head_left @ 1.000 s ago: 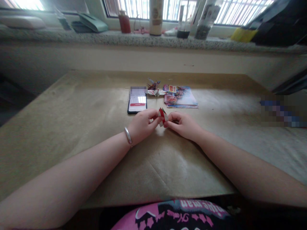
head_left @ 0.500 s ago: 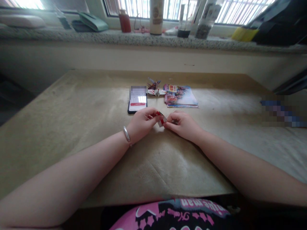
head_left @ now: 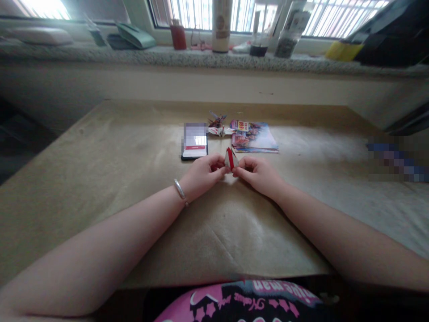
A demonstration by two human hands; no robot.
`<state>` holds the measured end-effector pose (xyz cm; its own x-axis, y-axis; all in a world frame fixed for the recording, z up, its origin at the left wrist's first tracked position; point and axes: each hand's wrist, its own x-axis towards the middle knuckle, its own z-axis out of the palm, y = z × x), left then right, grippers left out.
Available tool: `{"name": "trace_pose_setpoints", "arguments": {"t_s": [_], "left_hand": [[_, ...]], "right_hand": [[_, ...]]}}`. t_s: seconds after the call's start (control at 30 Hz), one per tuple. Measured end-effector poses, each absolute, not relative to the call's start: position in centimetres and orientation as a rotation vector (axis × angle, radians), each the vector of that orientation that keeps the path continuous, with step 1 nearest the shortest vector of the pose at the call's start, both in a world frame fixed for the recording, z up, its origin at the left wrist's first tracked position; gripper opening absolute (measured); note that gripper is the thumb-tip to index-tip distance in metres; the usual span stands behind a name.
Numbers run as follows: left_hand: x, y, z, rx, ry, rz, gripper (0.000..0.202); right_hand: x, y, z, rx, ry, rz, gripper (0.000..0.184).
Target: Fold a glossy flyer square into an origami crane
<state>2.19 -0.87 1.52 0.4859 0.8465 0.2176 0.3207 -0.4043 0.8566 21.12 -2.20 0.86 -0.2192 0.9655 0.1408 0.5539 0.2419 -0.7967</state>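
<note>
A small folded piece of paper (head_left: 230, 159), red and white and roughly triangular, is held upright just above the table. My left hand (head_left: 208, 171) pinches its lower left side between thumb and fingers. At its lower right corner, the thumb and fingertips of my right hand (head_left: 256, 173) are closed on it. A phone (head_left: 195, 142) with a lit screen lies just beyond my left hand. Behind the paper are folded paper pieces (head_left: 219, 131), white with red marks, and a darker spiky bunch (head_left: 217, 120). To their right rests a stack of colourful printed sheets (head_left: 256, 136).
A beige cover spreads over the table (head_left: 117, 179). On the stone windowsill (head_left: 187, 59) stand a red bottle (head_left: 178, 36), a tall pale bottle (head_left: 221, 27) and other containers. A green case (head_left: 137, 36) lies at the left, and a yellow object (head_left: 344, 50) at the right.
The folded paper has turned from a slanted position to upright, its point now upward and more of its face showing. Both hands stay on it. The whole view has shifted slightly.
</note>
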Motion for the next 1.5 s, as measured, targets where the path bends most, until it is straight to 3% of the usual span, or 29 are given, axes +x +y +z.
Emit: {"name": "trace_pose_setpoints", "arguments": {"t_s": [0.2, 0.43, 0.63, 0.83, 1.13, 1.5], "left_hand": [[2.5, -0.9, 2.2, 1.98, 1.072, 0.783, 0.007], [2.7, -1.3, 2.0, 2.024, 1.005, 0.877, 0.008], [2.4, -0.9, 1.7, 1.778, 0.899, 0.951, 0.019], [2.0, -0.4, 1.7, 1.718, 0.892, 0.904, 0.031], [2.1, -0.5, 1.9, 1.698, 0.934, 0.738, 0.013], [2.1, -0.6, 1.8, 1.662, 0.919, 0.634, 0.016]], "right_hand": [[20.9, -2.4, 1.1, -1.346, -1.912, 0.895, 0.02], [21.0, -2.4, 0.9, -1.305, -1.965, 0.766, 0.017], [21.2, -2.5, 0.8, -1.355, -2.032, 0.671, 0.015], [21.3, -2.6, 1.1, -1.148, -2.028, 0.805, 0.012], [21.5, -2.3, 0.4, -0.87, -1.73, 1.009, 0.014], [22.1, -2.0, 0.4, -0.86, -1.675, 1.359, 0.023]]}}
